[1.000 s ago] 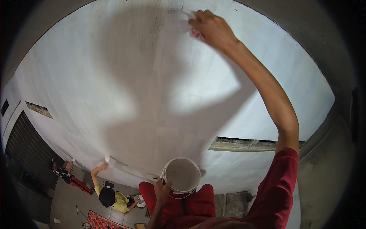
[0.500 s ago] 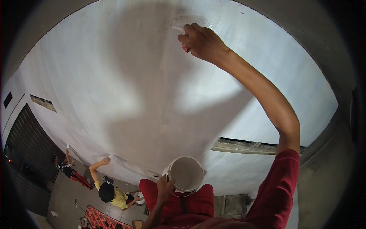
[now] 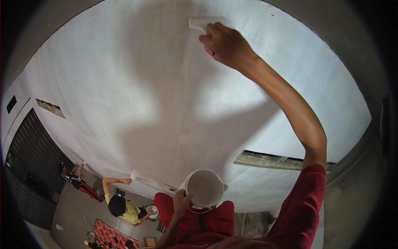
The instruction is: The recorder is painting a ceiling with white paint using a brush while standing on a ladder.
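Observation:
My right hand (image 3: 230,46) is raised high against the whitish wall (image 3: 95,79), its fingers closed round a paintbrush (image 3: 197,25). The brush's pale, flat head lies at the wall, and a bit of red handle shows below my fingers. Around the head the surface looks wet and streaky. Low in front of my lap, a white bucket (image 3: 204,187) is gripped at its left rim by my left hand (image 3: 181,203), the thumb over the edge. Only pale inner walls show in it; whether paint lies at the bottom I cannot tell.
Below on the left, a person in yellow (image 3: 132,213) with a white bucket (image 3: 152,211) reaches to the wall. Another person (image 3: 74,181) works farther off by a dark slatted shutter (image 3: 31,145). A red patterned mat (image 3: 110,234) lies on the floor. A vent slot (image 3: 269,160) opens at right.
My right hand and the brush have shifted slightly right and tilted a little. The yellow-clad person's raised arm has moved to the right along the wall. My left hand still holds the bucket.

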Available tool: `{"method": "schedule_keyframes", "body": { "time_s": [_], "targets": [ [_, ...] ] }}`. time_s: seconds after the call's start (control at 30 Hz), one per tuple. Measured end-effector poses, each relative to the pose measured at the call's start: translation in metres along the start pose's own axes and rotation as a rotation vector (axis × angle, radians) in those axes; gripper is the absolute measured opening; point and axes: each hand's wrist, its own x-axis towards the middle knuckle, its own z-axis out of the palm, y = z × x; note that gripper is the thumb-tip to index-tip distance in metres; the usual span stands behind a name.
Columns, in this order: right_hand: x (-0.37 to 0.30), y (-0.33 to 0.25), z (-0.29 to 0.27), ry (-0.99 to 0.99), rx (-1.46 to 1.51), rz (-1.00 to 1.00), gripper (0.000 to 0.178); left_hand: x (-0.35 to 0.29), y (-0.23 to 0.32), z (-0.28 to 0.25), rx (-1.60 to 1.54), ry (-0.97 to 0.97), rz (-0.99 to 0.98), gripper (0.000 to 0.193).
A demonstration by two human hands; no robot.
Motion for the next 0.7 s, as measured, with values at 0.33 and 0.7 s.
{"method": "schedule_keyframes", "body": {
  "time_s": [0.33, 0.7],
  "targets": [
    [-0.003, -0.002, 0.029, -0.041, 0.058, -0.042, 0.019, 0.000, 0.018, -0.004, -0.102, -0.050, -0.194, 0.028],
    [0.037, 0.042, 0.000, 0.198, -0.269, -0.035, 0.027, 0.003, 0.016, -0.003, -0.002, -0.042, -0.088, 0.029]
  ]
}}
